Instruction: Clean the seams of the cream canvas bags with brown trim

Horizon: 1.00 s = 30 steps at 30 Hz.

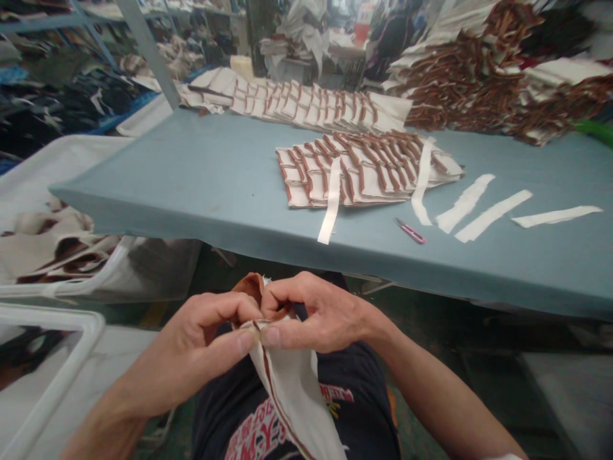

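Note:
Both hands pinch one cream fabric piece (297, 383) with a brown-edged seam, held over my lap in front of the table. My left hand (205, 338) grips the seam between thumb and fingers. Right beside it, my right hand (311, 313) pinches the same edge, the two thumbs almost touching. A brown flap of the cloth sticks up behind the fingers, and the lower part hangs down towards my body. Beyond my hands, a row of overlapping cream and brown fabric pieces (354, 169) lies on the table.
On the blue-grey table (191, 172) lie pink thread snips (410, 230) and several pale strips (495, 214). Behind are another fabric row (306, 105) and a tall brown-and-cream stack (460, 83). White bins (110, 265) holding cloth stand at the left, near a metal post (148, 54).

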Each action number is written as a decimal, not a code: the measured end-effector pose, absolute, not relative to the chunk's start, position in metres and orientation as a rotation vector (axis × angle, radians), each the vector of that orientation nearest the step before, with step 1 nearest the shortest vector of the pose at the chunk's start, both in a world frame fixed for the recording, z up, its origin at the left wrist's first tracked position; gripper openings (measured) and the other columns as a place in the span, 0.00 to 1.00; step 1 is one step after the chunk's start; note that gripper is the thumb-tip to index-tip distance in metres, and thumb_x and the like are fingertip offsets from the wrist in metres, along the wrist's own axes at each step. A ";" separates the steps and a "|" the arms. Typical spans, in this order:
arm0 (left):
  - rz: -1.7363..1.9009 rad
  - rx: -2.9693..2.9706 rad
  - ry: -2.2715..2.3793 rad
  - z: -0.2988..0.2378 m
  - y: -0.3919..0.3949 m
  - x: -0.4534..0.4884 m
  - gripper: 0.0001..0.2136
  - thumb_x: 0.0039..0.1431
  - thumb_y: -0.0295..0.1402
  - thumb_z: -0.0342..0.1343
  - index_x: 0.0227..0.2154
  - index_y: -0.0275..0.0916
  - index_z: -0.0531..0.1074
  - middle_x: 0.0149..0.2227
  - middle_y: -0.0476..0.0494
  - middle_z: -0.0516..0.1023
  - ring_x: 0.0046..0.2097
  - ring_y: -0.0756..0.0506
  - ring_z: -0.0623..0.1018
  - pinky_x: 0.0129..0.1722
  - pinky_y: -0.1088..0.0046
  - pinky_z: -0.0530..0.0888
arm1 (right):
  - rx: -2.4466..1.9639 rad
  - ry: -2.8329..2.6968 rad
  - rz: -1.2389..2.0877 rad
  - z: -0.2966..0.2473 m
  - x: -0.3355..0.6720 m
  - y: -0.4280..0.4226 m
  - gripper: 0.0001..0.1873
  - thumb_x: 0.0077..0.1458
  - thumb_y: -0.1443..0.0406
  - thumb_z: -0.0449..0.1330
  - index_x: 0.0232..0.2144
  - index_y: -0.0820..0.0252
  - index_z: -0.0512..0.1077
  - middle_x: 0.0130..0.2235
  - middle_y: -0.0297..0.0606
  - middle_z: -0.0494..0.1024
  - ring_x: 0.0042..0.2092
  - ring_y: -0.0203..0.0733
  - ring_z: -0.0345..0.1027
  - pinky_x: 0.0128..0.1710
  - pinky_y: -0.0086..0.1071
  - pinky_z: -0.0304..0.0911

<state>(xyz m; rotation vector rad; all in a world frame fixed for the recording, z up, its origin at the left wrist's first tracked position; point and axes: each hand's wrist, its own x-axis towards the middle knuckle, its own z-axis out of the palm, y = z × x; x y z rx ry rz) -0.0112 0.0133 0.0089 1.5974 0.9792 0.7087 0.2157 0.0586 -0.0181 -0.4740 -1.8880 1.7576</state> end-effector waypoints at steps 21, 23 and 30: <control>0.601 1.641 1.174 0.010 0.005 -0.009 0.15 0.66 0.42 0.61 0.27 0.40 0.81 0.27 0.50 0.82 0.29 0.48 0.77 0.30 0.77 0.73 | -0.611 -1.994 1.618 -0.012 0.216 0.060 0.14 0.60 0.58 0.64 0.28 0.57 0.67 0.27 0.25 0.65 0.29 0.32 0.56 0.30 0.29 0.53; 0.619 1.632 1.155 0.005 0.004 -0.012 0.15 0.68 0.42 0.60 0.28 0.41 0.81 0.27 0.52 0.82 0.29 0.49 0.75 0.31 0.77 0.73 | -0.628 -2.007 1.622 -0.009 0.216 0.059 0.12 0.60 0.59 0.63 0.28 0.57 0.68 0.27 0.25 0.66 0.30 0.33 0.57 0.30 0.28 0.53; 0.714 1.631 1.183 -0.002 -0.001 -0.007 0.12 0.67 0.35 0.57 0.28 0.42 0.78 0.27 0.55 0.79 0.30 0.49 0.75 0.31 0.78 0.71 | -0.642 -2.012 1.676 -0.013 0.212 0.062 0.13 0.60 0.58 0.61 0.27 0.56 0.65 0.26 0.24 0.63 0.29 0.32 0.54 0.29 0.28 0.50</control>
